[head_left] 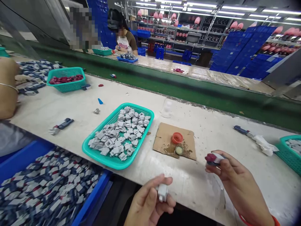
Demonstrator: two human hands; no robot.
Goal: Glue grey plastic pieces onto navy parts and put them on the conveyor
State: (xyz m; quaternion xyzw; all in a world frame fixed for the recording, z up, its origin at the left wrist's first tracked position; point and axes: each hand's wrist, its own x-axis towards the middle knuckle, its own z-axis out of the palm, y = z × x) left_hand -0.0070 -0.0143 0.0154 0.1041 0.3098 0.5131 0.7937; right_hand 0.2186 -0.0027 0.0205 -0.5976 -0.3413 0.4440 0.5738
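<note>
Near the table's front edge, my left hand (151, 201) is closed around a small light-grey plastic part (162, 192). Farther right, my right hand (235, 179) pinches a small plastic assembly (213, 158) with dark red, white and dark blue sections. The two hands are well apart. Between and beyond them lies a stained cardboard piece (162, 138), bearing a red cap (177, 138) and a bottle cap (179, 150). Left of the cardboard, a green basket (150, 117) holds many light-grey parts (110, 141) like the one in my left hand.
A blue bin (77, 216) full of assembled parts sits below the table at left. Another green basket (68, 88) holds dark red parts. One more basket (289, 157) stands at right beside white tissue (264, 145). A co-worker's arm (8, 88) rests at left; another person (124, 40) sits across the green belt (164, 84).
</note>
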